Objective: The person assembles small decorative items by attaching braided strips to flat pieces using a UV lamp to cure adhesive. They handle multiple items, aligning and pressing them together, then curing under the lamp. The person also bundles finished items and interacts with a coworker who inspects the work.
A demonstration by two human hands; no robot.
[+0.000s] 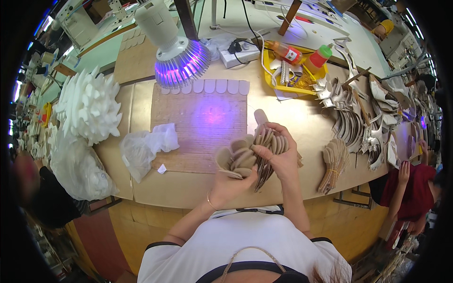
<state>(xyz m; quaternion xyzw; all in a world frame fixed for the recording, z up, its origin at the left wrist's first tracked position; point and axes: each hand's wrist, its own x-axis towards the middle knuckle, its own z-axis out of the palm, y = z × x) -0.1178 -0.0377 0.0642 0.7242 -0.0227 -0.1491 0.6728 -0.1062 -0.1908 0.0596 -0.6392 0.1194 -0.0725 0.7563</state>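
My left hand (231, 187) is closed around a loose bunch of beige tongue-shaped pieces (244, 159), whose rounded ends fan upward. Beside it, my right hand (286, 162) grips a tighter stack of similar beige pieces (268, 141), and one piece stands up above the rest. Both hands are close together, over the front of the table, and the two bunches touch or overlap. Beyond them lies a brown board (200, 137) with a purple light spot, and a row of pale rounded pieces (210, 86) lines its far edge.
A lamp with a finned head (181, 63) hangs over the board. Crumpled plastic bags (147, 146) and white foam pieces (87, 108) are at left. A yellow tray (295, 88) holds bottles. On the right are a tied beige bundle (334, 165), stacked cut parts (351, 125) and another person (410, 188).
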